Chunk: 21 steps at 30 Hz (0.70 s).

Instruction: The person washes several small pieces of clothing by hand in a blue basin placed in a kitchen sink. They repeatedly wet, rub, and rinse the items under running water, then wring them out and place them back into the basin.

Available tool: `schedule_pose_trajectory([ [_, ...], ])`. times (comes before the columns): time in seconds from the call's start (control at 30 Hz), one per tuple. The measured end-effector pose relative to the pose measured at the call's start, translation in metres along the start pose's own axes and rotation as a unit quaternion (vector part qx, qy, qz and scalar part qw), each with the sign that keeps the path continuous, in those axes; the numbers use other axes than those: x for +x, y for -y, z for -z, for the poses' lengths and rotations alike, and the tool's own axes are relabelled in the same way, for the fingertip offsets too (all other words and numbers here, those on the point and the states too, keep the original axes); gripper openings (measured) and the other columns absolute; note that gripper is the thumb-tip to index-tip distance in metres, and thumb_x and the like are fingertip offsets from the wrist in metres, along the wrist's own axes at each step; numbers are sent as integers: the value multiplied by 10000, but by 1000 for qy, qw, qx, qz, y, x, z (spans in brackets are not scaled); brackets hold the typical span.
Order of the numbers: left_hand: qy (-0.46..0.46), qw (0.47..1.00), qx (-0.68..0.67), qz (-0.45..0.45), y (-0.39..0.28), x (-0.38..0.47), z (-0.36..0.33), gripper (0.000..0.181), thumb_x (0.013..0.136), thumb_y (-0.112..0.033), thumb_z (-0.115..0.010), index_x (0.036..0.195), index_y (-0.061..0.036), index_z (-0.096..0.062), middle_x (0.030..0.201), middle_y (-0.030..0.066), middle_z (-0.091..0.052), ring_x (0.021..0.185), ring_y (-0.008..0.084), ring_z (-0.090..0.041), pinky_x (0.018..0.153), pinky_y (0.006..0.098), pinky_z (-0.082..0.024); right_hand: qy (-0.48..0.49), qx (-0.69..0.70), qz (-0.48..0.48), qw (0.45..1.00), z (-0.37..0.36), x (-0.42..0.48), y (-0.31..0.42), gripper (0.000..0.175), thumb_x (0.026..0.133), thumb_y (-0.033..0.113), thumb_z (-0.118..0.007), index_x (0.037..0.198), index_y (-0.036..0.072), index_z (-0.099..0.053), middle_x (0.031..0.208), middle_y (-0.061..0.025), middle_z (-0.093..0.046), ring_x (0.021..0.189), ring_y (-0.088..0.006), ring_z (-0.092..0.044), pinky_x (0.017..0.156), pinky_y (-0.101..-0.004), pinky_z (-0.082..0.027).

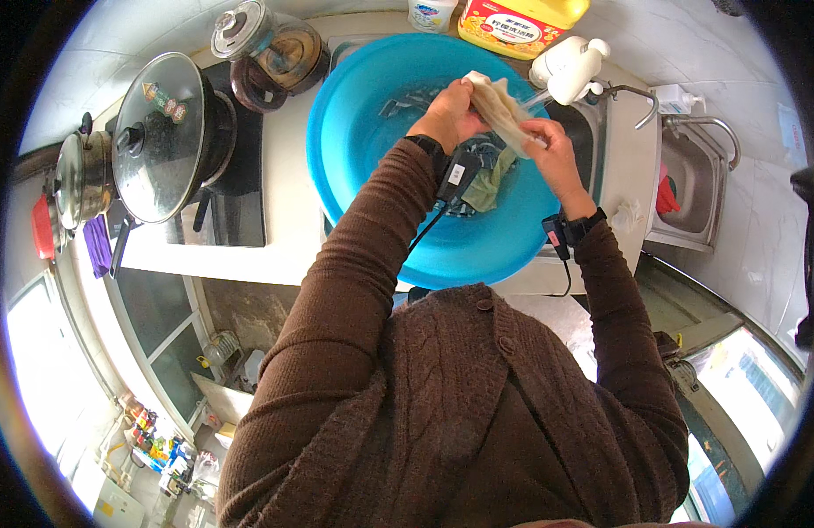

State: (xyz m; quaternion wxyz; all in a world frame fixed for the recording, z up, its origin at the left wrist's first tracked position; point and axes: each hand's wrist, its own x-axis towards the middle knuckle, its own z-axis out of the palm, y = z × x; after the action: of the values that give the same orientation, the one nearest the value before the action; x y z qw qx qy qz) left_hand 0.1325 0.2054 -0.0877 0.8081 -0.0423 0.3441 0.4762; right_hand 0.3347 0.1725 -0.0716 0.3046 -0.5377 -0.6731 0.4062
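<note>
A large blue plastic basin (354, 72) stands on the counter before me, partly over a sink. Above it, my left hand (454, 113) and my right hand (553, 148) grip opposite ends of a wet, cream-coloured cloth (498, 111), stretched between them. Water runs beside the cloth from a white faucet attachment (565, 69). Inside the basin, below the hands, lie a greenish cloth (489, 185) and dark patterned cloth, partly hidden by my left wrist. Dark bands with small cabled devices are strapped round both wrists.
On the left, a lidded wok (159, 138) sits on a black cooktop (239, 218), with a glass kettle (288, 59) behind it. A yellow detergent jug (519, 26) stands behind the basin. To the right is a steel sink (694, 185) holding something red.
</note>
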Motion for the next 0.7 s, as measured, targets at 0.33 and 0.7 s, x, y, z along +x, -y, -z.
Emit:
schedule_pose_trajectory([
  [0.33,117,992,47,23,10,-3,-11,364,941,-221,-399,1226,6,-401,1211,164,-490,1100,307,-499,982,488,-373,110,490,-308,808,-6,15,0,509,900,382,-530,1231,13,-412,1135,-114,-530,984,-211,-554,800,-350,-473],
  [0.7,30,992,-96,70,39,36,3,329,972,-255,-344,1198,-37,-439,1198,118,-510,1077,258,-518,961,423,-388,-62,3,50,997,-54,24,15,338,852,314,-603,958,7,-513,864,-204,-600,807,-336,-605,702,-404,-471],
])
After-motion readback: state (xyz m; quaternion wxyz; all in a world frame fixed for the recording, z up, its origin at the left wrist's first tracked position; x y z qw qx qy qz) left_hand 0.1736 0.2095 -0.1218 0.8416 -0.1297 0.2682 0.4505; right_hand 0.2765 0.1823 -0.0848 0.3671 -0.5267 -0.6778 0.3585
